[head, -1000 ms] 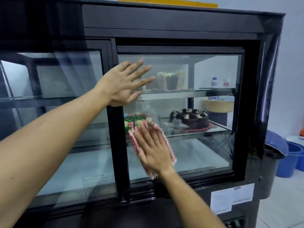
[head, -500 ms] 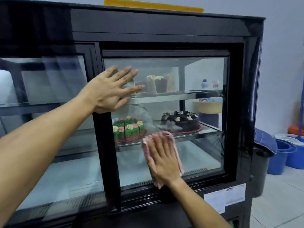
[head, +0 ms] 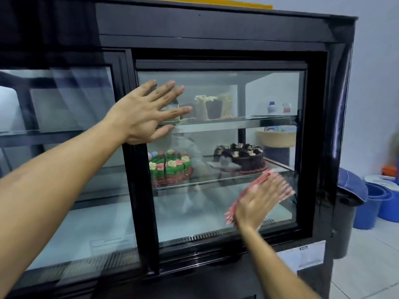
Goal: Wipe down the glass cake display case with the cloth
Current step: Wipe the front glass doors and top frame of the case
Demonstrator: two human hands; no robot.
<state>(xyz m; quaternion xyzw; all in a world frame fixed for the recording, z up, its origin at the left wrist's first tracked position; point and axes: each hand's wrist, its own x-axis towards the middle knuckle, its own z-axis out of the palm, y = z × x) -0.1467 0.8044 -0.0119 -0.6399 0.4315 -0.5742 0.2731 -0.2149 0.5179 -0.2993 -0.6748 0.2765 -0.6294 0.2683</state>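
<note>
- A black-framed display case [head: 216,33] filled most of the view, with two glass doors at the front.
- The left hand [head: 144,114] lay flat on the upper left of the right glass door [head: 226,212], fingers straight and spread, holding nothing. Its heel rested over the black upright between the two doors.
- The right hand [head: 259,201] was blurred. It pressed flat, fingers straight, on a red-and-white cloth [head: 232,213] against the lower right part of the same door.
- The cloth showed past the hand at the fingertips and beside the wrist.
- Inside, on the middle shelf, a green cake [head: 170,167] with pink and cream rosettes sat to the left.
- A dark chocolate cake [head: 241,157] sat to the right on that shelf, just above the right hand.
- On the top shelf stood a partly cut cake [head: 212,107] with pale cream edges.
- The left door [head: 64,147] showed pale reflections and a small label near its bottom.
- A white label [head: 302,254] was stuck on the case below the right door.
- To the right of the case, on a tiled floor, stood a dark bin [head: 347,223] and blue buckets [head: 375,203].
</note>
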